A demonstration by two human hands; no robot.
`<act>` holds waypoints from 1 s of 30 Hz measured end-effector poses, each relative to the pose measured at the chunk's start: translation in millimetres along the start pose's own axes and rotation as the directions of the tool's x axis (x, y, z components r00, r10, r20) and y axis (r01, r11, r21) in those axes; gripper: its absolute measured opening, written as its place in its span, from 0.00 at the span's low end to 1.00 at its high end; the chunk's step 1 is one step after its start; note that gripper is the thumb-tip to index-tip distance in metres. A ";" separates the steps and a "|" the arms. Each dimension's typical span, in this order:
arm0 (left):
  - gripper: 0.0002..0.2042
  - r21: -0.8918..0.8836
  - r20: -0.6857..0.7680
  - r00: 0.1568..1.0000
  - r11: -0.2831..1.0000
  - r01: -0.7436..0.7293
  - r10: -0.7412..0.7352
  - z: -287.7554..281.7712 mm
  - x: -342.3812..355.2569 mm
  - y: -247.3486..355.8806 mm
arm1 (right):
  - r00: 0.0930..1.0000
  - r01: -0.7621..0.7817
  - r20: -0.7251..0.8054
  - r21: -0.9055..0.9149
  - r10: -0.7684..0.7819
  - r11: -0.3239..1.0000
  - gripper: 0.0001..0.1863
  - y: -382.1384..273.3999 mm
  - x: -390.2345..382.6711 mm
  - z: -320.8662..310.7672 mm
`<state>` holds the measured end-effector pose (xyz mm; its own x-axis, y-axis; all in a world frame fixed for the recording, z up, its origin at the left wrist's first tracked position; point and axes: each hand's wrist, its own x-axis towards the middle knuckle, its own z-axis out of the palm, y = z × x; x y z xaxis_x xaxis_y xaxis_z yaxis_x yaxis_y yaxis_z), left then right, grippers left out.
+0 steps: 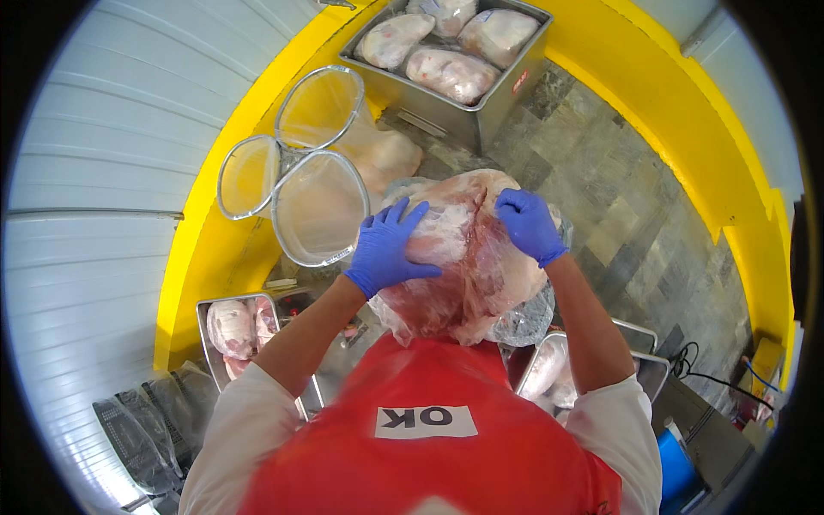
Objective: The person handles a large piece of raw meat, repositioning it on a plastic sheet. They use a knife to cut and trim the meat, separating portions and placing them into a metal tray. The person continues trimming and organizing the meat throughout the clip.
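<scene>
A large piece of raw meat (468, 249), pink with white fat, is in front of my red apron. Clear plastic film (524, 319) shows around its edges. My left hand (386, 249), in a blue glove, lies on the meat's left side with fingers spread and thumb apart. On the upper right side of the meat is my right hand (528, 225), also blue-gloved, with its fingers curled in. What those fingers pinch, if anything, is hidden. A dark seam or cut runs down the meat between both hands.
Three hoops (319, 206) holding clear bags stand ahead on the left. Beyond them, a steel bin (476, 120) contains several wrapped meat pieces. Trays with meat (232, 330) flank me at left and right (549, 369). A yellow wall base (687, 120) curves around; cables (730, 378) hang at right.
</scene>
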<state>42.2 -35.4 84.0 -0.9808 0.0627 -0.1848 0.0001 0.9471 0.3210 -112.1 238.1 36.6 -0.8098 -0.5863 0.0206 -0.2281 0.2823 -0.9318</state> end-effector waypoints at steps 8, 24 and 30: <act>0.60 0.038 -0.023 0.996 0.995 -0.087 0.088 3.2 2.2 -8.1 | 0.951 0.264 -0.059 -0.359 -0.304 0.895 0.04 -30.1 -43.0 7.0; 0.55 -0.023 -0.153 0.985 0.996 -0.081 0.077 24.3 0.1 -15.0 | 0.955 -0.277 -0.167 -0.800 0.246 0.532 0.20 -54.4 -4.1 43.6; 0.55 -0.051 -0.186 0.980 0.995 -0.083 0.072 33.7 -1.8 -17.6 | 0.940 -0.318 -0.012 -0.380 0.340 0.869 0.14 -51.5 -15.5 17.6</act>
<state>50.5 -41.6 47.4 -0.9973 0.0715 0.0148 0.0717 0.9214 0.3820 -78.2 219.3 77.9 -0.8454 -0.4467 -0.2929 -0.1455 0.7201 -0.6784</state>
